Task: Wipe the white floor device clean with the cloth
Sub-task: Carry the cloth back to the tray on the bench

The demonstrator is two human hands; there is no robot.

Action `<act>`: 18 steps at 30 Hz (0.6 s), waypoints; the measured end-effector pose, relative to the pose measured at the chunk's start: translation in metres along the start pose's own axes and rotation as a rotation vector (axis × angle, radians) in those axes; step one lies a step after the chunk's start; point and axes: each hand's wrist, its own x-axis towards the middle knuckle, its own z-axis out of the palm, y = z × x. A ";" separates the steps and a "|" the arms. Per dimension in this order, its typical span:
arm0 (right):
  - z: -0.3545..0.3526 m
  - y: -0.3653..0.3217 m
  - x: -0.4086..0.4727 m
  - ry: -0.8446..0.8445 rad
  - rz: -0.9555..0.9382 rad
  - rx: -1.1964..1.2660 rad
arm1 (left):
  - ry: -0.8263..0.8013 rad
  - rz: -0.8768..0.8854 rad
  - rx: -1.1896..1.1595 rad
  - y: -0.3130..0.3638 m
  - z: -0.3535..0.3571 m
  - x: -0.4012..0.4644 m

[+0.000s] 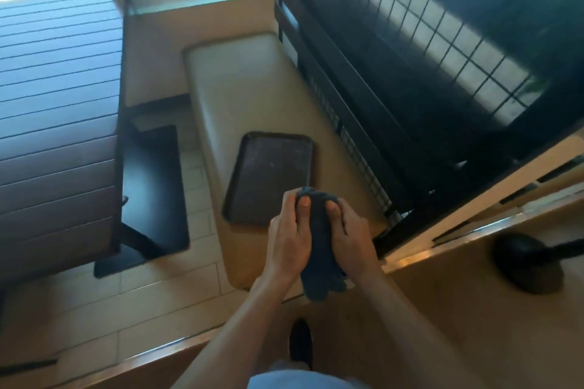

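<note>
Cloth [319,249] bunched between both hands; left hand [289,241], right hand [354,235] fingers curled gripping it.

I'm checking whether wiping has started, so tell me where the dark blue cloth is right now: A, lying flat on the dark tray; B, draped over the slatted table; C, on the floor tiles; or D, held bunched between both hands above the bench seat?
D: the left hand and right hand both grip the bunched dark blue cloth, held over the near end of the bench seat, beside the dark tray.
</note>
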 end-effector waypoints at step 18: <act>0.030 0.043 0.142 -0.235 -0.024 0.082 | 0.211 -0.141 0.206 -0.029 0.022 0.107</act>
